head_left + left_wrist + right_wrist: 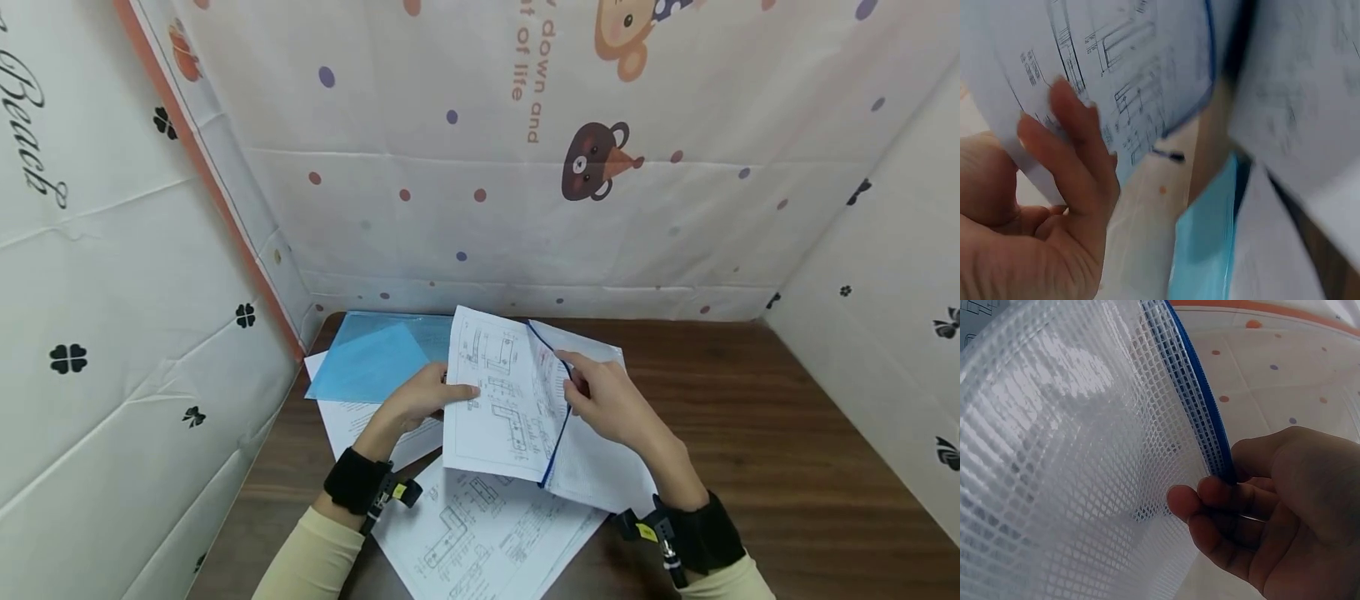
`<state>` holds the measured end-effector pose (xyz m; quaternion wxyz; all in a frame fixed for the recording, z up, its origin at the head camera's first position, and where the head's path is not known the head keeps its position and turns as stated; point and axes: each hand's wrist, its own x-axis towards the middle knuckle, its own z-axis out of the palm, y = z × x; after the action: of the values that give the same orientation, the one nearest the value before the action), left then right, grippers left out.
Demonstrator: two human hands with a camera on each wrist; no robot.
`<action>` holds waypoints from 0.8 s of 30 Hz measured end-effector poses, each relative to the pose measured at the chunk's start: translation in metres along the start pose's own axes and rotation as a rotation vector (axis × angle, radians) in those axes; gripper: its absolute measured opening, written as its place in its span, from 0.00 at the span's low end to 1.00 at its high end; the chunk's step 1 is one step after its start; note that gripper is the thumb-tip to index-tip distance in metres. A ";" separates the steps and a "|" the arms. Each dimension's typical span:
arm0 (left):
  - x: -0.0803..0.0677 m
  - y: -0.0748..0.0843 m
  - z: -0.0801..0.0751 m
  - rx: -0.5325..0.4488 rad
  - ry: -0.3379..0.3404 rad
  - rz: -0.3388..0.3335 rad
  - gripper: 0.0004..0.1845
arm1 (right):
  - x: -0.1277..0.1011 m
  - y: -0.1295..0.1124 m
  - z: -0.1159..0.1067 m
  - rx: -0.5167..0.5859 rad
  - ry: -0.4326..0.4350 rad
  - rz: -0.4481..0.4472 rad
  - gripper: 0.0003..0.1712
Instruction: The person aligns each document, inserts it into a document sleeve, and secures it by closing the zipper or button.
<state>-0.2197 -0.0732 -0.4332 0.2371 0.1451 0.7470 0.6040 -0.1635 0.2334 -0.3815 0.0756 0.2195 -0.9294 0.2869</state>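
My left hand pinches the left edge of a white sheet with technical drawings, thumb on top. The sheet lies half inside a white mesh pouch with a blue zipper edge. My right hand pinches that zipper edge and holds the pouch's mouth apart. In the right wrist view the fingers pinch the blue edge of the mesh pouch. In the left wrist view the fingers lie against the printed sheet.
Light blue plastic folders lie at the back left of the brown wooden table. More drawing sheets lie spread under the pouch near the front. Printed curtains close in the table on three sides.
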 end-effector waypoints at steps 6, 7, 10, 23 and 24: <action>0.000 -0.002 -0.002 -0.015 -0.050 0.000 0.20 | 0.000 0.000 0.001 -0.007 0.006 -0.002 0.27; 0.000 -0.002 -0.002 -0.036 -0.059 0.001 0.20 | 0.000 0.000 0.001 -0.008 0.007 -0.002 0.27; 0.001 -0.003 -0.003 -0.091 -0.054 0.000 0.20 | 0.000 0.000 0.000 -0.010 0.012 -0.005 0.27; -0.002 -0.005 -0.008 -0.070 -0.017 0.001 0.20 | -0.004 0.001 0.001 -0.014 0.027 0.006 0.27; -0.002 -0.005 -0.007 -0.074 -0.018 0.001 0.20 | -0.004 0.001 0.001 -0.011 0.030 0.007 0.27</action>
<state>-0.2212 -0.0818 -0.4370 0.2488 0.1423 0.7219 0.6299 -0.1600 0.2352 -0.3835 0.0895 0.2115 -0.9306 0.2850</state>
